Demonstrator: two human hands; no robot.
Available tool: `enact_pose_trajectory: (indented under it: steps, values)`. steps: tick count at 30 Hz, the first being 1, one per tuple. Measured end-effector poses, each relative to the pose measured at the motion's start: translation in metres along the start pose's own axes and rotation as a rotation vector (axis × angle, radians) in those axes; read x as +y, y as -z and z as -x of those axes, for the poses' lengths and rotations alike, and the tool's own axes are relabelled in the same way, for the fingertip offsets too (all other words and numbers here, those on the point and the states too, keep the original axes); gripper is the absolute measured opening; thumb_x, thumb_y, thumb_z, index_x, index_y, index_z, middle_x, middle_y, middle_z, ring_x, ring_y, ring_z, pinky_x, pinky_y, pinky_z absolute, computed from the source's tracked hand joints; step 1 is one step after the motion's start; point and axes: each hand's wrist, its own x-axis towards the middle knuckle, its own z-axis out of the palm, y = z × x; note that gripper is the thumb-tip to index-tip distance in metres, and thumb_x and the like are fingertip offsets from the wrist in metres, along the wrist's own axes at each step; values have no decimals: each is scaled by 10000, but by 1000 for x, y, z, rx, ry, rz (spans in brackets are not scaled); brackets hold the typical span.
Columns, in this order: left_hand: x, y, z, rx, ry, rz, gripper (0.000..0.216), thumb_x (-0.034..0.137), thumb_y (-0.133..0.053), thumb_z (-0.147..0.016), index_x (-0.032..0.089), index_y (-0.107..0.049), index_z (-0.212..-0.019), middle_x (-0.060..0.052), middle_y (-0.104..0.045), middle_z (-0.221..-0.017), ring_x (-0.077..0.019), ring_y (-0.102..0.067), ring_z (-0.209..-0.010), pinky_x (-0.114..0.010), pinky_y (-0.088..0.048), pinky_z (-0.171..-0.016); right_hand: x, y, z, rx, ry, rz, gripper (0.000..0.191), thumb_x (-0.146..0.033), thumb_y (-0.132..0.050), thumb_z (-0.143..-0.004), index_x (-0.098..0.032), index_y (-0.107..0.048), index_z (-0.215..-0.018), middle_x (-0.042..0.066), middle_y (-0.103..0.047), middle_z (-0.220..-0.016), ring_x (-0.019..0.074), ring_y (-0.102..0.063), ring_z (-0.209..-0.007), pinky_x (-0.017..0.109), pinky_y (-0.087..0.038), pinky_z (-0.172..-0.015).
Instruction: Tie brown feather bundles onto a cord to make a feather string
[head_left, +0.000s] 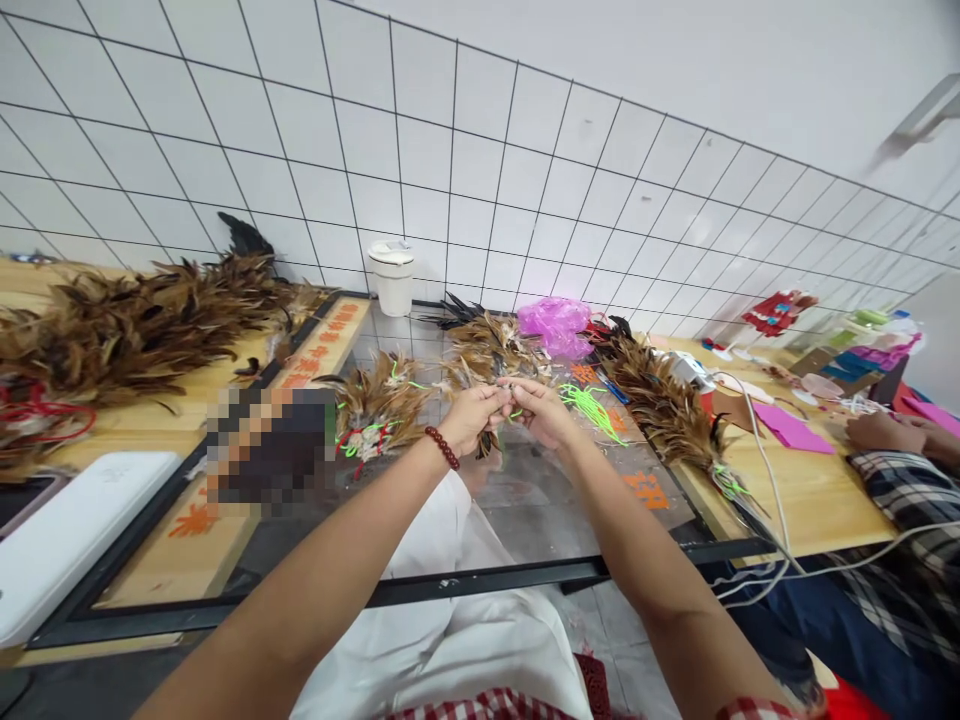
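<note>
My left hand (474, 418), with a red bead bracelet at the wrist, is closed in a pinch over the glass tabletop (517, 510). My right hand (546, 412) meets it fingertip to fingertip, also pinching. A small brown and dark feather (489, 444) hangs below the left fingers. A bit of green cord shows at the fingertips, but the exact grip is hidden. Beyond the hands lies a pile of brown feathers (487, 345). To the left is a feather bunch (382, 400) tied with green and red cord. Loose green cords (592, 408) lie to the right.
A white lidded cup (392, 278) and a pink plastic bag (555, 325) stand along the wall grid. Long feather strands (135, 325) lie left, another (660, 395) right. A white power bank (82, 540) is at front left. A co-worker's plaid sleeve (911, 490) and white cables (772, 490) are at right.
</note>
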Motion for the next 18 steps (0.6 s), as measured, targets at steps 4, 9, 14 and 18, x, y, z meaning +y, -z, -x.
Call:
enact_pose_trajectory:
  steps: [4,9,14,18]
  values:
    - [-3,3,0,-67,37,8,369,386,-778,-592,98,-550,-633,21,-477,-548,1,-313,-398,-152,-155,-378,3,4,-2,98,59,79,266,-380,-753,-637,-168,-679,-779,3,-618,-574,107,-540,-519,197,-319,-442]
    - [-9,4,-2,-57,84,-48,296,337,-741,-650,94,-574,-676,23,-465,-555,-6,-321,-402,-152,-148,-377,6,11,-6,242,210,329,219,-389,-703,-681,-178,-664,-721,-8,-598,-579,122,-534,-532,249,-415,-519]
    - [-7,2,-3,94,20,-67,291,334,-733,-647,97,-565,-666,35,-449,-533,0,-284,-379,-157,-116,-377,6,12,-2,198,597,990,307,-286,-484,-872,-213,-645,-1123,66,-664,-922,174,-593,-868,324,-455,-816]
    - [-7,1,-3,152,-25,-91,304,345,-738,-633,101,-558,-641,29,-464,-527,-8,-301,-383,-160,-134,-381,11,18,-2,126,624,1147,366,-243,-406,-908,-240,-577,-1232,71,-664,-979,176,-599,-912,321,-463,-831]
